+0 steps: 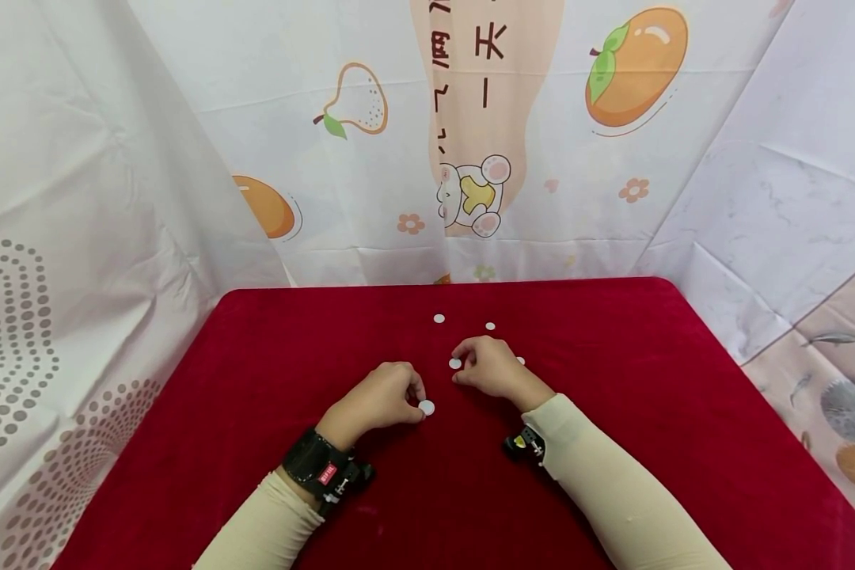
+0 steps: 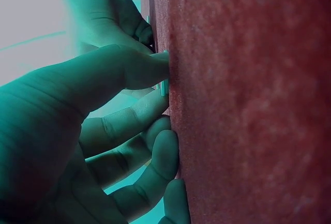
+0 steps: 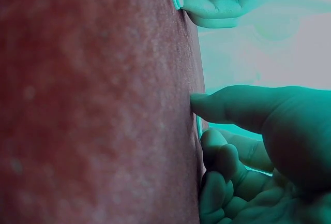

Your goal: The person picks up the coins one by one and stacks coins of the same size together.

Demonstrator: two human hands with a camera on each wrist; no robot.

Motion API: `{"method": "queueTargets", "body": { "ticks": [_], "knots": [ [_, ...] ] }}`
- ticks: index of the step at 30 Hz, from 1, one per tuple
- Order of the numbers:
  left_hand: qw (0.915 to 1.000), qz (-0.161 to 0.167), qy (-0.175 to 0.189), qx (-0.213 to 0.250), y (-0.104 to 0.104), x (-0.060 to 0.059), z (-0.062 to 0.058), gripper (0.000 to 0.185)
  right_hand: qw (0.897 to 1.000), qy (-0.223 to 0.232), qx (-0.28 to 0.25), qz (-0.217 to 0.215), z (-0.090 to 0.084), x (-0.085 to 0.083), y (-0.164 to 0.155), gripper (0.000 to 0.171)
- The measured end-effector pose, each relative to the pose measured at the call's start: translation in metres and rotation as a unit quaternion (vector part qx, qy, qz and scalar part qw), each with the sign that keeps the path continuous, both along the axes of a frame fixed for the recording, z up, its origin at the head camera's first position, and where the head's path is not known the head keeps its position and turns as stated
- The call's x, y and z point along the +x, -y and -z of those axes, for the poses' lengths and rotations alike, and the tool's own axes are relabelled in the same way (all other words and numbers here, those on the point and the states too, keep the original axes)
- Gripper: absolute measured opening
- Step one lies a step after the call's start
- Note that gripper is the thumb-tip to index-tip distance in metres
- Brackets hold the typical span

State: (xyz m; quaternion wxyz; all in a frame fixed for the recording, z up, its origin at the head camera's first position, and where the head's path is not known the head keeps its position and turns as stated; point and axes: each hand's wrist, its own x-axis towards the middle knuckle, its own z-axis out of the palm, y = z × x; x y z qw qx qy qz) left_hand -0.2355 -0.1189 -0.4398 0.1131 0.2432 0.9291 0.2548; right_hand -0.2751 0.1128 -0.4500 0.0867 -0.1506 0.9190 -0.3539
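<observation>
Small white round discs lie on the red cloth. My left hand (image 1: 385, 396) pinches one white disc (image 1: 426, 408) by its edge between thumb and index finger; the left wrist view shows this disc (image 2: 164, 87) edge-on, low at the cloth. My right hand (image 1: 492, 368) reaches down around a second disc (image 1: 455, 363). Its index fingertip is at the far edge of that disc, while the thumb tip sits a little apart on the near side. In the right wrist view, this disc (image 3: 199, 125) shows as a thin edge between thumb and index finger.
Two more discs lie beyond the hands, one at the back (image 1: 438, 318) and a smaller-looking disc (image 1: 490, 326) right of it. Another disc (image 1: 521, 360) is partly hidden behind the right hand. A red cloth (image 1: 256, 380) covers the table; printed curtains (image 1: 271, 119) surround it.
</observation>
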Motion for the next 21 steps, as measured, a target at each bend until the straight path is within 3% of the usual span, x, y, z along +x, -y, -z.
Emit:
{"method": "queueTargets", "body": {
  "ticks": [21],
  "knots": [
    [1.0,-0.003,0.008,0.004,0.0007,0.0001,-0.0006,0.012,1.0,-0.005,-0.001,0.01,0.0004,-0.001,-0.0006,0.018]
  ]
}}
